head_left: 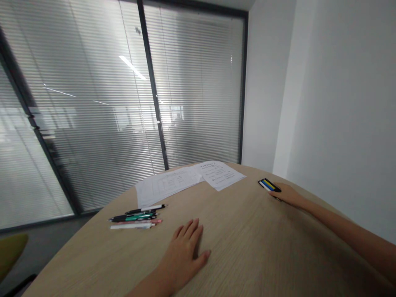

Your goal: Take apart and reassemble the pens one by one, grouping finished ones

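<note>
Head view, left hand [185, 249] loosely spread on table [238, 243], right hand [287, 194] gripping black case [268, 185]

Striped case [268, 185], possibly plastic, in right hand [286, 194].

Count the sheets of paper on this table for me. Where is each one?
2 that I can make out: a left sheet beyond the pens, and a right sheet beside it, near the table's far edge. More could be hidden underneath.
</note>
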`<action>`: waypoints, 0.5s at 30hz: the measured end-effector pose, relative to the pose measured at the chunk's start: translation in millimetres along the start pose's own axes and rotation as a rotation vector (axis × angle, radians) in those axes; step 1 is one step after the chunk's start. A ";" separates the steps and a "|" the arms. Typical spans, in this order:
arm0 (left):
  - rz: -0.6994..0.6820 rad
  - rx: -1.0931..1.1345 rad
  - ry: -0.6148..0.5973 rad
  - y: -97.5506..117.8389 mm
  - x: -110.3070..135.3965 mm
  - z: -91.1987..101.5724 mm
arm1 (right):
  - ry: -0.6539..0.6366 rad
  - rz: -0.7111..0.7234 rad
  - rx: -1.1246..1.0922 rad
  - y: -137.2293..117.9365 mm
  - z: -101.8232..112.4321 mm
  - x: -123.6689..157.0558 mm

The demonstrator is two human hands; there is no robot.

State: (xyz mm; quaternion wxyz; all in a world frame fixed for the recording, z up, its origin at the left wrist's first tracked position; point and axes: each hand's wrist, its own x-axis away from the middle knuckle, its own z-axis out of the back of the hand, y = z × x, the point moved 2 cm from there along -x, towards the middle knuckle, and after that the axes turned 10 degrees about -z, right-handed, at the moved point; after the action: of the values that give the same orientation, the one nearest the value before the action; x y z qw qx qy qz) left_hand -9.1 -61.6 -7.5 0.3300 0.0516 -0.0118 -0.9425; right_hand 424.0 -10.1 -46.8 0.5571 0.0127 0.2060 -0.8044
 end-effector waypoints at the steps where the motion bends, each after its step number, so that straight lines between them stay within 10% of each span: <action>1: 0.002 0.001 -0.001 0.3 -0.1 0.6 | 0.000 -0.003 0.004 0.7 1.5 1.4; 15: -0.005 0.013 0.008 -0.5 -0.8 -0.5 | 0.031 -0.086 0.047 -6.0 4.4 9.8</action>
State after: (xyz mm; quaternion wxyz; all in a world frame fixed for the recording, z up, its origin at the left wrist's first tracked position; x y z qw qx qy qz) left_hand -8.8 -60.7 -7.9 0.3272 0.0576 -0.0165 -0.9431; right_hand 415.8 -18.6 -43.3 0.5183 0.0294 0.1963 -0.8318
